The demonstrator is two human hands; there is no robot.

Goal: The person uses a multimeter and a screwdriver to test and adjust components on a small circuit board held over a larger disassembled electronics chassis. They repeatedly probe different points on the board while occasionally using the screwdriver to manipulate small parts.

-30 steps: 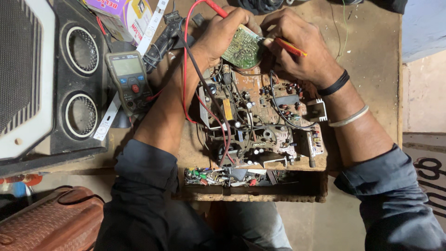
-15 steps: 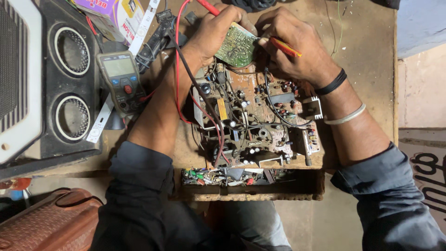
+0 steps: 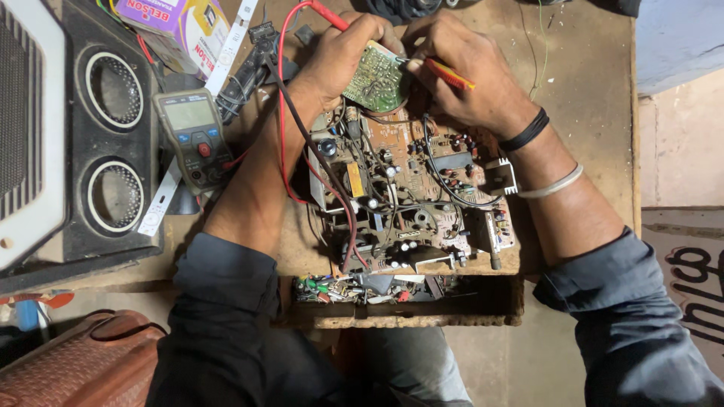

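The left hand [image 3: 343,56] grips a small green circuit board [image 3: 377,78] above the large brown chassis board [image 3: 411,200] while the right hand [image 3: 460,64] pinches a red-orange probe [image 3: 445,73] against it, apparently mid-test, calling for steady tip placement.

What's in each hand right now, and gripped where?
Left hand holds the small green circuit board by its left edge, with a red probe near the fingers. Right hand pinches the red-and-yellow probe mid-shaft, its tip at the board.
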